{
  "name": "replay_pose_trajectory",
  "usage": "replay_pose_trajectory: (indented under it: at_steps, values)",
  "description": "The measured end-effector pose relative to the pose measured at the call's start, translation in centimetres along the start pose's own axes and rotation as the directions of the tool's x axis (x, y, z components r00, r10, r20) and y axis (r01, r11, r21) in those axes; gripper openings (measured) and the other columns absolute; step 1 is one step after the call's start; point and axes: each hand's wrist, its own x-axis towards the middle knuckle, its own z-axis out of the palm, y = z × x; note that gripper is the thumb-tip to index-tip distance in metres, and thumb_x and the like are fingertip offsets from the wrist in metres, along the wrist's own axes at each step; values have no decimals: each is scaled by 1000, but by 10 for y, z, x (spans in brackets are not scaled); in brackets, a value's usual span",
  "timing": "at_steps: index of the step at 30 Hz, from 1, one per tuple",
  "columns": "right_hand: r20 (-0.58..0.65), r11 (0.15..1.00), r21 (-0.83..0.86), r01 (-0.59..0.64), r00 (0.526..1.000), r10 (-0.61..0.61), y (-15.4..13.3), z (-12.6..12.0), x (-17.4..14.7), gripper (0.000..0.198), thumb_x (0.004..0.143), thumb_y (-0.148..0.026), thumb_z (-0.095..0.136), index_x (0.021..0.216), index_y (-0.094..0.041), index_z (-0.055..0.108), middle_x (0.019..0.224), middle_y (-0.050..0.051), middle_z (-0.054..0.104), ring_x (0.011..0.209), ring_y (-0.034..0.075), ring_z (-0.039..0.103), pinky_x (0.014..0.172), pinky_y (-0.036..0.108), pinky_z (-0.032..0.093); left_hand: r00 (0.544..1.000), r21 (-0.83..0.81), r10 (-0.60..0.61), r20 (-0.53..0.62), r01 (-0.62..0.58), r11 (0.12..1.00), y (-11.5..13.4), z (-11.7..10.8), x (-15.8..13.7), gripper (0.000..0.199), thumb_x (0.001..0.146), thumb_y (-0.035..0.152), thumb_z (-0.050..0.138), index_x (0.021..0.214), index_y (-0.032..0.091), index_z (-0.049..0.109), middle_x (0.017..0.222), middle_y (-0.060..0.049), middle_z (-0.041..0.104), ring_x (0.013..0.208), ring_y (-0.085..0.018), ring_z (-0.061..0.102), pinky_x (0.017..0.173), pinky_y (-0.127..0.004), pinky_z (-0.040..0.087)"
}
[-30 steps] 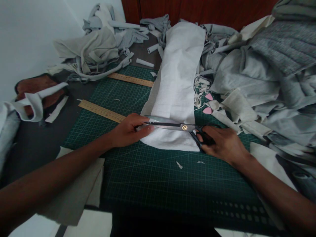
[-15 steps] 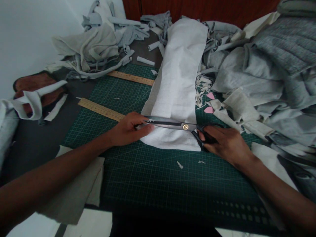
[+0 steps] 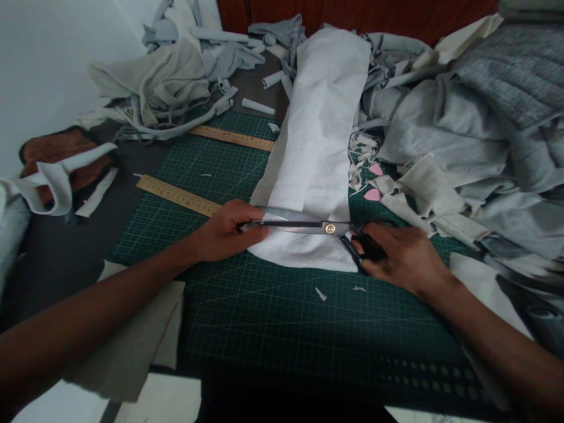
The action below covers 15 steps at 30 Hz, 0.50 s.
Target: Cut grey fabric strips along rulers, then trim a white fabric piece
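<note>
A long strip of white fabric (image 3: 324, 111) runs from the back of the green cutting mat (image 3: 264, 329) toward me. Across its near end lie black-handled scissors (image 3: 304, 224), blades pointing left and slightly parted. My right hand (image 3: 400, 255) grips them, fingers through the handle loops. At the strip's left edge, my left hand (image 3: 231, 232) is closed in a pinch on the fabric, beside the blade tips. Its fingers partly hide the tips and the pinched edge.
Two wooden rulers (image 3: 176, 195) lie left of the strip. Heaps of grey and beige cloth (image 3: 445, 123) crowd the right, with more cloth (image 3: 154, 82) at back left. Two pink chalk pieces (image 3: 372, 194) sit among scraps. Folded beige cloth (image 3: 132, 341) lies under my left forearm.
The scissor blades look slightly wider apart, and the wisp of white at my left fingertips no longer shows. Both hands stay nearly in place; the view has shifted a little.
</note>
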Motion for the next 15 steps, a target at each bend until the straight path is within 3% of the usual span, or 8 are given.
replay_pose_trajectory:
  at_steps: [8,15]
  values:
    - [-9,1000,-12,-15,1000,14,0,2,-1,11,90,-22,57,79,-20,59,62,-1,61,51,13,54,53,28,35,996,-83,87,1,-87,993,1,-1,1,24,89,9,60,67,17,55,49,10,37,42,-5,38,42,-17,28]
    - [-11,1000,-4,19,1000,-19,2,3,-2,16,93,-22,56,78,-20,58,60,-2,59,50,12,53,51,28,35,998,-30,54,-24,-55,998,-2,0,-1,34,93,20,61,60,18,52,45,10,38,41,-5,39,42,-19,28]
